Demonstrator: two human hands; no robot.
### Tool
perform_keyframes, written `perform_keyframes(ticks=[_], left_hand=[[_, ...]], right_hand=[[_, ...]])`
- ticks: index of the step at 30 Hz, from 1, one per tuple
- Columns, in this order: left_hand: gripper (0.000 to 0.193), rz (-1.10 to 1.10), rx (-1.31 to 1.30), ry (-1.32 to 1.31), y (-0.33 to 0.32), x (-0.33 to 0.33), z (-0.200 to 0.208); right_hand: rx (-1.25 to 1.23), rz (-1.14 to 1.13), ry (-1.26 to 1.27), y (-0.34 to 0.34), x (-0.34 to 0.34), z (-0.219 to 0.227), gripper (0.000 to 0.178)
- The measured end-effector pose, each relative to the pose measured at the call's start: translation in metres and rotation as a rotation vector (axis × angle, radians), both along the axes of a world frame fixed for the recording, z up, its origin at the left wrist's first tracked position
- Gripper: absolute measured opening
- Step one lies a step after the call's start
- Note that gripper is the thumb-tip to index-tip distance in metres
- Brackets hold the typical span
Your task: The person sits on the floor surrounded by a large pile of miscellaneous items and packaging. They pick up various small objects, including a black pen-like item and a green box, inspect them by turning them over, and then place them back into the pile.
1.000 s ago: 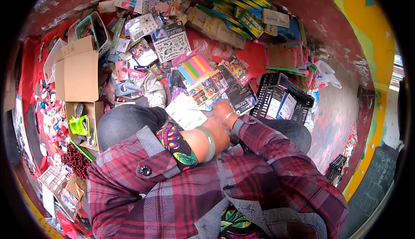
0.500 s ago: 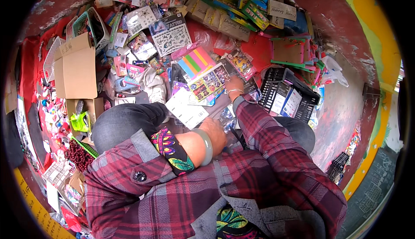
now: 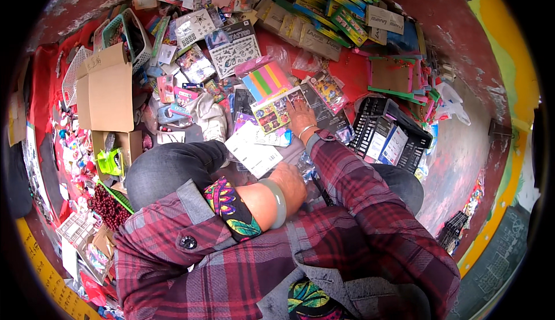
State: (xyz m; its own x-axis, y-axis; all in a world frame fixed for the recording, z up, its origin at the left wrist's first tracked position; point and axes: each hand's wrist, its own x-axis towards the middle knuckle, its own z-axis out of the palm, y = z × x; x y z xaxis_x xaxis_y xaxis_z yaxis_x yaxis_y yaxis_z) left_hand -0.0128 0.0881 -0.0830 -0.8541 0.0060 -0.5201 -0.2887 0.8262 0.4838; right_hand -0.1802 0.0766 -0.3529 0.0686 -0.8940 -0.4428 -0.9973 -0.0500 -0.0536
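Observation:
My right hand point(image 3: 302, 117) lies with fingers spread on the right edge of a yellow picture sticker sheet point(image 3: 270, 116). Just beyond that sheet is a colour-striped pack point(image 3: 266, 82), and a dark pack with bright pictures point(image 3: 327, 91) lies to the right. My left hand point(image 3: 289, 186) is closed low in front of my body, its fingertips mostly hidden, beside crumpled clear plastic packaging point(image 3: 306, 164). What it holds, if anything, does not show. Between my knees a white card point(image 3: 253, 150) lies flat, close to the left hand.
A black plastic crate point(image 3: 417, 128) stands by my right knee. At the left are an open cardboard box point(image 3: 110, 91), a basket point(image 3: 139, 42) and dark red beads point(image 3: 108, 207). Black-and-white sticker sheets point(image 3: 234, 48) and stacked green-yellow packs point(image 3: 347, 22) lie farther off.
My right hand has moved slightly left and its fingers have spread over the sticker sheet. The left hand stays in nearly the same place. The whole view has shifted slightly.

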Motion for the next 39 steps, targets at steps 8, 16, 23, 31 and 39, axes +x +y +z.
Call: perform_keyframes(ticks=[8,16,23,31,39], left_hand=[[0.026,0.043,-0.019,-0.018,0.002,0.004,0.006],[0.026,0.051,0.004,-0.040,-0.001,0.006,0.011],[0.027,0.039,0.004,-0.023,-0.003,0.007,0.013],[0.027,0.049,0.011,-0.018,-0.004,0.008,0.010],[0.025,0.065,-0.044,0.005,-0.001,0.008,0.009]], right_hand=[[-0.059,0.002,-0.199,-0.023,0.004,0.008,0.026],[-0.456,-0.662,-0.354,-0.067,-0.047,0.021,0.018],[-0.392,-0.881,-0.713,-0.068,-0.133,-0.030,0.017],[0.045,-0.736,-0.130,-0.044,-0.143,-0.005,0.036],[0.143,-0.453,-0.290,-0.065,-0.032,0.000,0.056]])
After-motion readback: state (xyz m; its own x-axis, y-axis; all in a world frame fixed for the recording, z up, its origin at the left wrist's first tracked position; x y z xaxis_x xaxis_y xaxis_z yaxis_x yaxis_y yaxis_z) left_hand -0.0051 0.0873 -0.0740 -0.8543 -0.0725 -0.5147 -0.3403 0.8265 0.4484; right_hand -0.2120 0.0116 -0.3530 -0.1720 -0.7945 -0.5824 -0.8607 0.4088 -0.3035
